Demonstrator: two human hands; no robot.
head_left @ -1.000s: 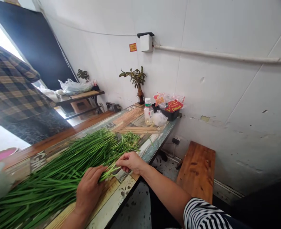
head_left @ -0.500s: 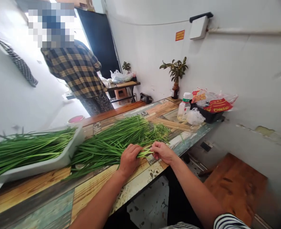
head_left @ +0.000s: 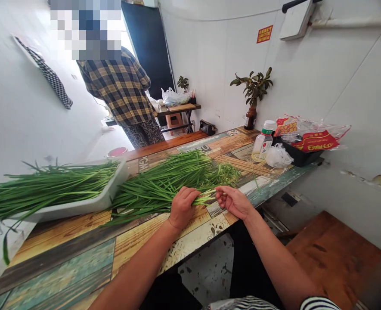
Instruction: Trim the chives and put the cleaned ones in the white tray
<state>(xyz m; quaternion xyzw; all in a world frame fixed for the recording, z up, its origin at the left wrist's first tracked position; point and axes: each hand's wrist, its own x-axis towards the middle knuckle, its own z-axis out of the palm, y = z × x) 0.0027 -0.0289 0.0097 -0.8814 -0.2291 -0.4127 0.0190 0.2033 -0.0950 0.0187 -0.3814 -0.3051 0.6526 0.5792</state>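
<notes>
My left hand is closed around a small bunch of garlic chives, holding it near the pale stem ends. My right hand sits just beyond, fingers apart, its fingertips at the cut ends of that bunch. A long loose pile of chives lies on the patterned wooden table behind my hands. To the left, a white plastic tray holds more chives, close to the pile and out of reach of neither hand's touch.
A person in a plaid shirt stands beyond the table's far end. Along the wall are a plastic bottle, a black tray with red-printed bags, a potted sprig and bamboo skewers. A wooden bench stands at right, below the table.
The view has swung left, bringing the white tray of chives fully into sight. My right hand has eased back toward the stem ends, and the bunch stays in my left hand.
</notes>
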